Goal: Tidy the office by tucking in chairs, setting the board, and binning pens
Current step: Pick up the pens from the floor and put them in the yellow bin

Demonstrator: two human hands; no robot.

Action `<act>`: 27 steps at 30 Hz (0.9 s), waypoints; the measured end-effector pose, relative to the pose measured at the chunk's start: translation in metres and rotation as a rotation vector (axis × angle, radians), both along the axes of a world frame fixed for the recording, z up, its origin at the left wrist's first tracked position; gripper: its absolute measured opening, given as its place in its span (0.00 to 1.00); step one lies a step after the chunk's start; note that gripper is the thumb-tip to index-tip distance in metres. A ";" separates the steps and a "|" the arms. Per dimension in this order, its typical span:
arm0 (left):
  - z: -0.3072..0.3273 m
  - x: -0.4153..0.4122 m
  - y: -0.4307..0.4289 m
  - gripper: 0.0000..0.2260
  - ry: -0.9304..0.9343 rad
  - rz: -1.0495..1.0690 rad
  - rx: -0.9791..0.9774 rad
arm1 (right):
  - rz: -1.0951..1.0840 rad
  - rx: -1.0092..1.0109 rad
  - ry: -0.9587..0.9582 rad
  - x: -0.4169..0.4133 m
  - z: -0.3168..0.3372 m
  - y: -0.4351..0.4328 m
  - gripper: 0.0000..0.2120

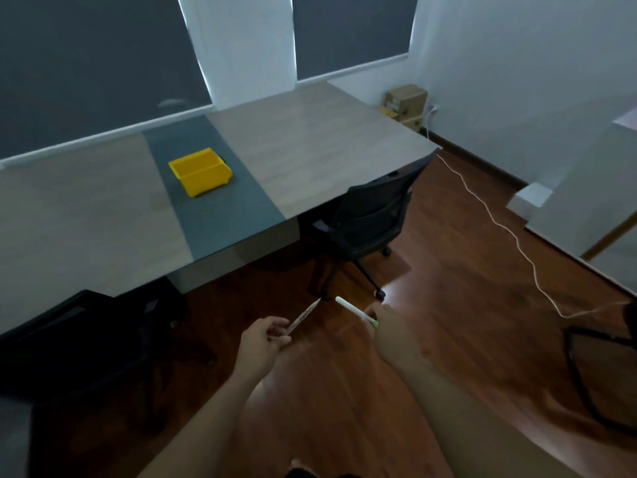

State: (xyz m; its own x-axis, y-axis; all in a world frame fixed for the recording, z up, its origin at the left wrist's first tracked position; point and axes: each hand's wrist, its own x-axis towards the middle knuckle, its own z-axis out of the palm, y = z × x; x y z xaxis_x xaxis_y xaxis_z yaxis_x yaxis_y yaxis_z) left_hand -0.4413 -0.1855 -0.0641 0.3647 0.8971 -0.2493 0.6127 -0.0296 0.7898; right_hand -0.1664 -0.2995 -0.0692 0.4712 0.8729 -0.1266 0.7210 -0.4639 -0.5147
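My left hand (263, 341) grips a thin patterned pen (305, 316) that points up and to the right. My right hand (393, 331) holds a white marker (353, 310) with a green end, its tip angled up and left. Both hands hover over the wooden floor in front of the desk (310, 150). A yellow bin (200, 171) stands open on the desk's dark centre strip, well beyond both hands. A black office chair (370, 219) is pushed under the desk's right half. Another black chair (69, 339) sits at the left, against the desk edge.
A white cable (517, 239) runs across the floor on the right. Part of a third black chair (599, 367) shows at the right edge. Cardboard boxes (405, 101) sit in the far corner. A white box (529, 198) lies by a light panel at right.
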 end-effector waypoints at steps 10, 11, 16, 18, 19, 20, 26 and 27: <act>0.010 -0.051 0.095 0.14 -0.014 0.169 0.026 | 0.172 0.037 -0.012 -0.047 0.001 0.132 0.04; 0.010 -0.057 0.105 0.13 -0.014 0.197 0.022 | 0.192 0.031 -0.013 -0.052 0.000 0.145 0.04; 0.004 -0.078 0.155 0.12 -0.008 0.290 0.023 | 0.261 0.005 -0.001 -0.064 -0.008 0.224 0.04; -0.002 -0.082 0.179 0.12 -0.009 0.325 0.011 | 0.288 0.001 0.003 -0.068 -0.013 0.258 0.03; -0.005 -0.082 0.192 0.12 -0.011 0.342 0.007 | 0.297 -0.002 0.006 -0.069 -0.014 0.275 0.03; -0.007 -0.082 0.206 0.11 -0.007 0.356 0.009 | 0.303 -0.003 0.013 -0.069 -0.018 0.294 0.03; -0.001 -0.072 0.292 0.10 0.017 0.428 0.025 | 0.367 -0.041 0.068 -0.052 -0.026 0.404 0.05; 0.001 -0.070 0.307 0.10 0.017 0.447 0.033 | 0.386 -0.046 0.071 -0.047 -0.024 0.421 0.04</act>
State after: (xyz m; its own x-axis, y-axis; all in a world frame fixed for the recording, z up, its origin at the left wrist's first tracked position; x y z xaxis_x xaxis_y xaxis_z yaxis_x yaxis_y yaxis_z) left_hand -0.5115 0.1216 -0.0634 -0.0649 0.9732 -0.2208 0.5837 0.2165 0.7826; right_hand -0.2135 0.1218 -0.0928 0.0980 0.9768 -0.1903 0.8101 -0.1894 -0.5548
